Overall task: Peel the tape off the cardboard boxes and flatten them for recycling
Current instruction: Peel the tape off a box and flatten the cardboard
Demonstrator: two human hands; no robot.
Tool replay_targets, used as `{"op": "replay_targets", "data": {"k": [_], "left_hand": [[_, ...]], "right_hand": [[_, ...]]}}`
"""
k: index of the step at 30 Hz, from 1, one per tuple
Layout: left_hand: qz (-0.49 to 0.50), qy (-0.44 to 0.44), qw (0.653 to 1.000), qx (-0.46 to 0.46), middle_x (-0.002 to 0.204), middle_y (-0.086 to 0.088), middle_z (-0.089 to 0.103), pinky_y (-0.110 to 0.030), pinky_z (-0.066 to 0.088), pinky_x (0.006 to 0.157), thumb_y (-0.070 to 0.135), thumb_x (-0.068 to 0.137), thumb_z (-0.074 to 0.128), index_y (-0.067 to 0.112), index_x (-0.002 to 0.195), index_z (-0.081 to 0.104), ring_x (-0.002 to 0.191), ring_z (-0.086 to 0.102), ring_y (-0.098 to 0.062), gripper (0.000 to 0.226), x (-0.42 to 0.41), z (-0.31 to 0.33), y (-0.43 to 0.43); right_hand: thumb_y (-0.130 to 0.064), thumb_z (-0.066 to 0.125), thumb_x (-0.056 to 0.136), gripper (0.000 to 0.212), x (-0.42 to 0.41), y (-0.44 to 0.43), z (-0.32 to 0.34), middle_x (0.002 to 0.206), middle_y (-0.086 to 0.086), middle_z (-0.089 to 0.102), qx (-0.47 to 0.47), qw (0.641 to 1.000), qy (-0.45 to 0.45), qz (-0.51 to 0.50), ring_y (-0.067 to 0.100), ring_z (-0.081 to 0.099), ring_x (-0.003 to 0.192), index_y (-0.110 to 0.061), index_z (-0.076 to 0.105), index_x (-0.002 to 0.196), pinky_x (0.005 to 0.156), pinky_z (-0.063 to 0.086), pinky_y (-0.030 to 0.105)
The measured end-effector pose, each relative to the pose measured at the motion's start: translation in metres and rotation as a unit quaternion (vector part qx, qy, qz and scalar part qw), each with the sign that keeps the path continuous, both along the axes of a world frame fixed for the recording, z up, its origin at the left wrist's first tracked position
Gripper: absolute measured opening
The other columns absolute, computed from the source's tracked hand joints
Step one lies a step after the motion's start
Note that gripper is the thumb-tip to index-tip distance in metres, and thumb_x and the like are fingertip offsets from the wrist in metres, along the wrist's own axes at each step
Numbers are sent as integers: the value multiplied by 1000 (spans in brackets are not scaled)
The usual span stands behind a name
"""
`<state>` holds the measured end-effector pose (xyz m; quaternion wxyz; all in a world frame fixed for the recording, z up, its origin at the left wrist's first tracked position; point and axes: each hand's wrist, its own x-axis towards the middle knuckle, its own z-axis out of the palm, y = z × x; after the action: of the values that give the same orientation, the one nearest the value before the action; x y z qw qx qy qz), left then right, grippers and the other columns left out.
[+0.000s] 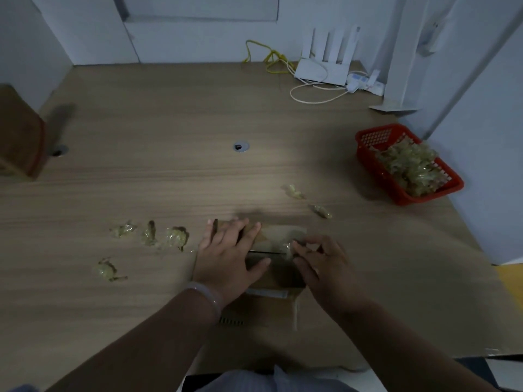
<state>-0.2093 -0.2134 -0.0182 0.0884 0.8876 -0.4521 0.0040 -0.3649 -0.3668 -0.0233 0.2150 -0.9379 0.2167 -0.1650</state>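
We saw the small cardboard box [278,233] lying on the wooden table [169,171] near its front edge, directly before the person and between the two hands. The left hand [226,256] lay flat on the box's left part, fingers straight and spread, pressing down; a pale bracelet [206,295] sat on that wrist. The right hand [322,264] rested at the box's right side with its fingers curled in, and thumb and forefinger seemed to pinch a glossy strip of tape [286,246] beside the dark seam of the flaps. The light was dim, so we could not tell how much of the strip had lifted.

At the table's right edge stood a red basket [368,137] with latticed walls. It held a heap of crumpled tape [410,168] piled toward its near end, while its far end showed bare mesh. Loose tape wads [175,237] lay on the table left of the box, and two more wads [319,211] lay between the box and the basket.

A brown box [17,137] stood at the far left edge, well apart from the hands. A white router [325,66] with a yellow cable [268,56] sat against the back wall
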Motion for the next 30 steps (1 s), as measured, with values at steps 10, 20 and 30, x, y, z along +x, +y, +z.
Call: {"op": "replay_targets", "data": {"k": [10,20,30], "left_hand": [[-16,31,999,21,155,7,24,-44,-4,119,73,84,31,33,149,23,145,16,-11,77,3,1,2],[48,109,980,-157,143,-10,45,-34,27,114,21,74,75,19,137,51,133,41,-28,68,24,19,28],[263,482,807,-219,88,-1,71,-21,53,82,11,85,70,10,104,71,85,66,-13,19,42,-1,73]], "right_hand": [[-15,73,80,24,13,-15,1,62,-11,61,283,944,-26,-167,-1,58,62,-29,61,65,62,46,29],[-26,59,86,47,51,46,30,138,1,51,-32,986,30,161,22,46,127,-21,54,133,106,38,34],[-57,48,86,56,70,71,20,137,-12,50,-68,977,137,145,16,41,130,-34,49,136,108,33,37]]}}
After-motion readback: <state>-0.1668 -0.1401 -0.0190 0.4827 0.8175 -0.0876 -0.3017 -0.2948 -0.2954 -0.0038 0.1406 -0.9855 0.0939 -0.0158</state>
